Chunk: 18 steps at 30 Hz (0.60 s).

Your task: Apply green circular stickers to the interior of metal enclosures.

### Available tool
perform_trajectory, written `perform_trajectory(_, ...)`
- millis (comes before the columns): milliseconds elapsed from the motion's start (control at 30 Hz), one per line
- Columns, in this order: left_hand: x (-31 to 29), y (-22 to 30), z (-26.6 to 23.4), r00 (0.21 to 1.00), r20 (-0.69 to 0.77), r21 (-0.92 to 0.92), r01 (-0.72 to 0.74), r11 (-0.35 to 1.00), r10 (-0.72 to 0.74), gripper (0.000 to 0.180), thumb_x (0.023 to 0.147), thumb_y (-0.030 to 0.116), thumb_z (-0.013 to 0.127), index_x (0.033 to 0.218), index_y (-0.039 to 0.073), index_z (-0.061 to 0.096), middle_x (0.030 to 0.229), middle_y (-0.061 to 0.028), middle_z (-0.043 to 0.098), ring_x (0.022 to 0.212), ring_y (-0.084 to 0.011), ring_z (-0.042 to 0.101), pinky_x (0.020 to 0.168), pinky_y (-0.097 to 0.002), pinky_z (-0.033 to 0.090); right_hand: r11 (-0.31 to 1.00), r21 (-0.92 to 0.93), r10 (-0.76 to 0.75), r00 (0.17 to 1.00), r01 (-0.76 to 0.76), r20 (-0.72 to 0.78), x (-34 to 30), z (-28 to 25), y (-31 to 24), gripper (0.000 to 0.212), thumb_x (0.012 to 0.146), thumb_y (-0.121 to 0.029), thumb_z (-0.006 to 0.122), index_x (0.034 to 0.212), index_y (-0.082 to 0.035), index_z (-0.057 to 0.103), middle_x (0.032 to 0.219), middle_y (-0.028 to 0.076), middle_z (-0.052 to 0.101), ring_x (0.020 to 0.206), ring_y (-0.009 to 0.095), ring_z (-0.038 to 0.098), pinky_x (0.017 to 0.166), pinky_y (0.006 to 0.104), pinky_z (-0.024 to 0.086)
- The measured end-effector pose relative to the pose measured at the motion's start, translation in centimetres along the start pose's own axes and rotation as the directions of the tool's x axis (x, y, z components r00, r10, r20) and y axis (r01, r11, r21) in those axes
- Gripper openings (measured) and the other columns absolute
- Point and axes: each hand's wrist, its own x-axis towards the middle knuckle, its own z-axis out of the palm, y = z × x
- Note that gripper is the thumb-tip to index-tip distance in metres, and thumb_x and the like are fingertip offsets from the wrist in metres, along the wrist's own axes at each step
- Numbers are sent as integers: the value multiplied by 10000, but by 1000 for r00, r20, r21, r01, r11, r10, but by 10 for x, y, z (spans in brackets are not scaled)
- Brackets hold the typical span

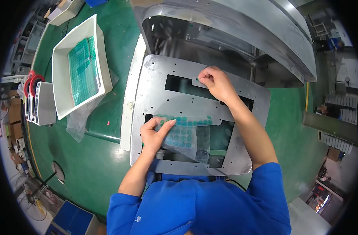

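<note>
In front of me is a flat grey metal panel (153, 88) with rectangular cutouts and several small holes. My left hand (152, 135) grips a clear sheet of round green stickers (183, 137) between thumb and fingers. The sheet hangs over the panel's lower cutout. Beside the upper cutout, my right hand (216, 83) is closed in a pinch. A small green dot (197, 80), which looks like one of the round stickers, shows at its fingertips. Whether the dot touches the panel I cannot tell.
At the left, a white bin (103, 64) holds more green sticker sheets (83, 66), with clear plastic film (79, 119) beneath it. White holders with red rings (41, 102) stand beside it. A large metal housing (210, 19) rises behind the panel. A fan (32, 192) stands lower left.
</note>
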Motion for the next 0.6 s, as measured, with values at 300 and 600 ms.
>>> perform_trajectory(300,0,-9,5,1000,20,-111,20,994,-18,119,702,84,701,694,-6,623,642,-8,582,589,-50,489,549,-184,394,988,-100,120,992,-115,48,5,3,-1,74,744,-119,563,777,-66,603,782,51,539,741,196,529,676,311,420)
perform_trajectory(600,0,-8,5,998,22,-91,58,994,-56,125,701,91,703,698,-9,627,654,-14,591,595,-52,499,557,-183,402,978,-192,85,996,-85,-8,6,7,-3,57,732,-115,579,755,-69,604,764,50,538,705,198,537,659,309,426)
